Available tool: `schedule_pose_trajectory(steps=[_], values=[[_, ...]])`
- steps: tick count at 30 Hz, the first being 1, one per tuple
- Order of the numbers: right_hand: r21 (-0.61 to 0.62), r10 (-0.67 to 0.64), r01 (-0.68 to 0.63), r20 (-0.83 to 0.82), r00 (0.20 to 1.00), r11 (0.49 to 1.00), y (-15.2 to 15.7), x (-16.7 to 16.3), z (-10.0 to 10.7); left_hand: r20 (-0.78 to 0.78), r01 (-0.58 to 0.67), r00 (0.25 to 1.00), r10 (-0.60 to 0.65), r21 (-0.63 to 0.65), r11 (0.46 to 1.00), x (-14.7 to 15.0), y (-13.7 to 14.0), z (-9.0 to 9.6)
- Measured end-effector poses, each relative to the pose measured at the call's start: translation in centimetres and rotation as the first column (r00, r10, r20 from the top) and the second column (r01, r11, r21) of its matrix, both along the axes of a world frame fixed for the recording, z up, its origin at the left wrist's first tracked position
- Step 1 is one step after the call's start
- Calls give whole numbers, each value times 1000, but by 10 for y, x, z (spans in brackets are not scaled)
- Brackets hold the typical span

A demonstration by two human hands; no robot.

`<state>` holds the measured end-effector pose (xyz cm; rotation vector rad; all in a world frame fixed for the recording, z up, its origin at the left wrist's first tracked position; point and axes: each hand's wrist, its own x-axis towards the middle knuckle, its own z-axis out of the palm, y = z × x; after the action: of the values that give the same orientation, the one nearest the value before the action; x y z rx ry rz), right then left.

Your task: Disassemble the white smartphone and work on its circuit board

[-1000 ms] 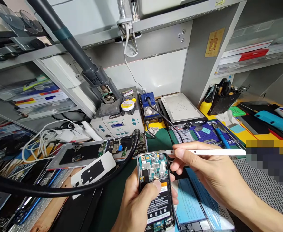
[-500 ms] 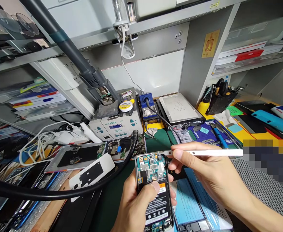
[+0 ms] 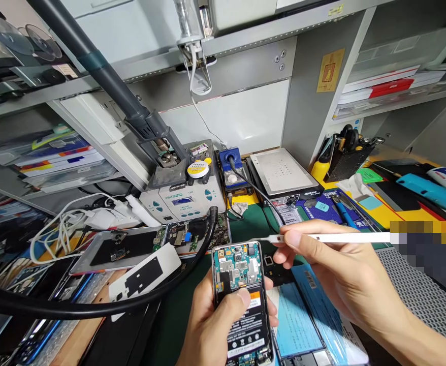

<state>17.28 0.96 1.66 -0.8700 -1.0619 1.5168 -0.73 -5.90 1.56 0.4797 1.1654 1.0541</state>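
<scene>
My left hand [image 3: 217,320] holds an opened smartphone [image 3: 242,264] upright and tilted toward me, its thumb across the top of the black battery [image 3: 246,325]. The back cover is off, and a blue-green circuit board shows above the battery. In my right hand [image 3: 333,264], a slim pry tool [image 3: 341,237] with a white handle is pinched between thumb and fingers. Its thin metal tip points left over the phone's top right edge; whether it touches the frame I cannot tell.
A hot air station [image 3: 187,198] stands at the back, its black hose [image 3: 131,305] curving across the left. Opened phone boards [image 3: 196,236] and a loose white cover [image 3: 147,279] lie left of the phone. Blue-filmed parts [image 3: 299,320] lie under my right hand. A microscope arm [image 3: 108,76] slants overhead.
My right hand has shifted a little to the right with the pry tool, and more of its thin metal end shows. The phone stays nearly in place in my left hand.
</scene>
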Motion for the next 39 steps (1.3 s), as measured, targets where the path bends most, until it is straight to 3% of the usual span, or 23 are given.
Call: schedule_pose_trajectory(steps=[11,16,27,36,39], values=[[70,-58,56,28,998,996,5,2,4,22,14,1000,-15,22,1000,-2,1,0],[34,-37,39,-53,998,999,4,1,7,28,39,999,-40,40,998,-4,1,0],[79,46,-40,-77,996,996,4,4,11,25,84,996,-87,103,991,-5,-1,2],[92,16,-24,87,996,995,-9,4,12,160,106,977,-140,208,972,-10,-3,-2],[199,-88,47,202,975,979,-12,2,14,225,103,963,-147,197,975,-10,-2,-1]])
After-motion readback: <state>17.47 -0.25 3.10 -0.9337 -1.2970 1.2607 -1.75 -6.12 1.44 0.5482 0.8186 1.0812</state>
